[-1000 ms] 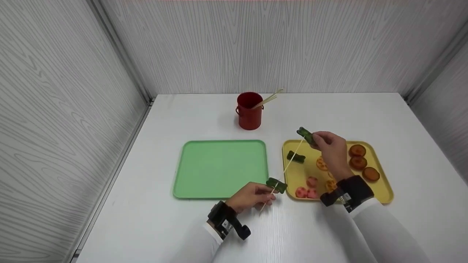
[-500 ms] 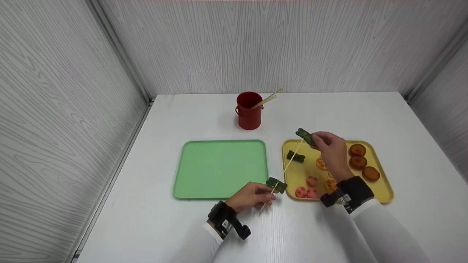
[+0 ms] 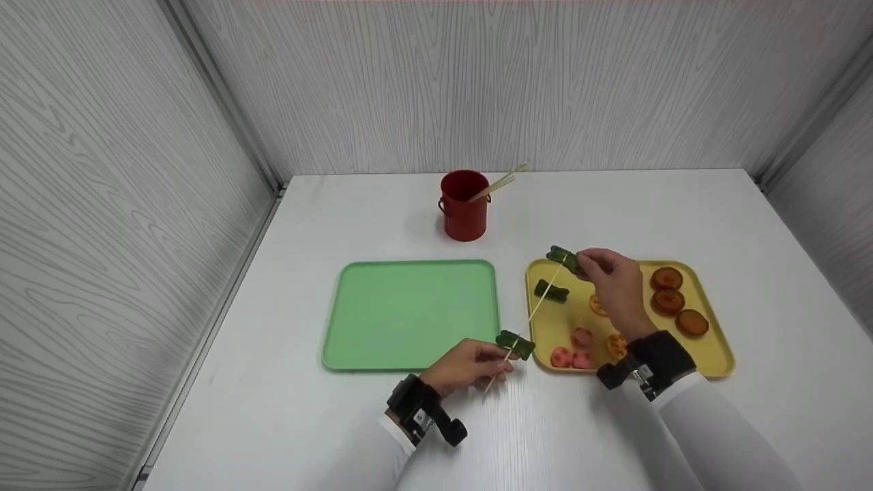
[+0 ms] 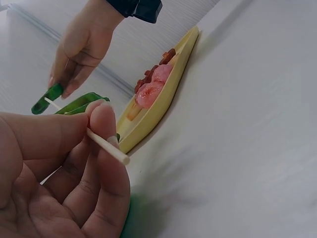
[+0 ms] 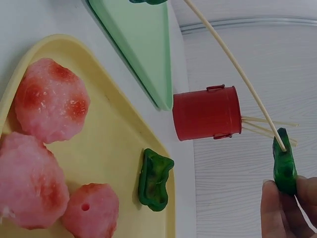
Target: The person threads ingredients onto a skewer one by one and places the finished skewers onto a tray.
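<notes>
Between thumb and fingertips, my left hand [image 3: 464,368] pinches a thin wooden skewer [image 3: 543,297] near its lower end. A green pepper piece [image 3: 524,348] is threaded on it just above those fingers. My right hand [image 3: 619,290] holds a second green pepper piece [image 3: 560,257] by one end, over the yellow tray. In the right wrist view the skewer's upper end meets the face of this held pepper piece [image 4: 45,101]. The skewer slants up from left hand to right. Another pepper piece [image 5: 154,179] lies on the tray below.
The yellow tray [image 3: 716,365] carries pink meat-like pieces [image 3: 582,337], orange slices [image 3: 616,346] and brown round slices [image 3: 692,323]. A green tray [image 3: 412,314] lies to the left. Behind stands a red bucket [image 3: 466,217] with several skewers [image 3: 501,183] leaning in it.
My right hand has come slightly down and left with its pepper piece, and the skewer's tip now shows over that piece rather than at its lower edge. My left hand stays in place.
</notes>
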Demonstrator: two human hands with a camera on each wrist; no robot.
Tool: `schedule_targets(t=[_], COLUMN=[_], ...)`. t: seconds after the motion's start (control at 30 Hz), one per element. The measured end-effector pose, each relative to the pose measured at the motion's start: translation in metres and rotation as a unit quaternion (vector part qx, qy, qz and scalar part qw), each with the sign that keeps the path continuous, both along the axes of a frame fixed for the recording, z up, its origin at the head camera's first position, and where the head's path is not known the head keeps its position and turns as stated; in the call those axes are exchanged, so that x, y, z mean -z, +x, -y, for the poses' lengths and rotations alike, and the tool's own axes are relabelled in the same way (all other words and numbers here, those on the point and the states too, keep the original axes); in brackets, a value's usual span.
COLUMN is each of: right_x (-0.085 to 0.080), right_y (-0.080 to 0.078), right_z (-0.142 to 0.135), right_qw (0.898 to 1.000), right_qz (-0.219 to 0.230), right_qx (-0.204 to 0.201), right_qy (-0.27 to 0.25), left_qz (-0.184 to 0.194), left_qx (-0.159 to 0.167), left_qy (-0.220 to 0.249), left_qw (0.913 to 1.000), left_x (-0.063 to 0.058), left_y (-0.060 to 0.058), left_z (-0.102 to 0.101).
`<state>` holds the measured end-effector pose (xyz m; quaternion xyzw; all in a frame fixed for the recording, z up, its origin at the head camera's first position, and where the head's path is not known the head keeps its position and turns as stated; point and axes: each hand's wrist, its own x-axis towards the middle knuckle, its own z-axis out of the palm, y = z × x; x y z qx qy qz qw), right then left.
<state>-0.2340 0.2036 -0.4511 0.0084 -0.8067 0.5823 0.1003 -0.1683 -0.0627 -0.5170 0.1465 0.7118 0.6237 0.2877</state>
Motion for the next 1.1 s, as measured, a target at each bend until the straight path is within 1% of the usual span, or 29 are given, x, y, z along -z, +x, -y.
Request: schedule_targets(t=[0.17, 0.37, 0.5, 0.63, 0.8, 0.9, 1.1], right_x=[0.001, 0.0, 0.001, 0.004, 0.006, 0.009, 0.015], right_y=[-0.001, 0.0, 0.0, -0.001, 0.002, 0.004, 0.01], right_z=[0.0, 0.0, 0.0, 0.001, 0.004, 0.007, 0.016], right_qw=[1.0, 1.0, 1.0, 1.0, 0.999, 0.999, 0.999], right_qz=[0.003, 0.003, 0.007, -0.003, -0.011, -0.007, 0.016], right_qx=[-0.002, -0.005, -0.006, -0.005, -0.009, -0.014, -0.026], right_qy=[0.002, -0.007, 0.004, 0.017, 0.039, 0.047, 0.034], left_qz=[-0.003, 0.005, 0.01, 0.013, 0.009, 0.012, 0.018], left_qx=[0.001, -0.003, -0.007, -0.008, -0.004, -0.005, -0.009], left_qy=[-0.003, -0.004, -0.006, 0.0, 0.009, 0.01, 0.011], left_qw=[1.0, 1.0, 0.9999, 0.9999, 0.9999, 0.9999, 0.9997], left_x=[0.0, 0.0, 0.0, -0.001, 0.0, -0.001, -0.004], left_y=[0.0, 0.001, 0.001, 0.0, -0.001, -0.002, -0.002], left_z=[0.0, 0.0, 0.0, 0.0, 0.0, 0.0, 0.0])
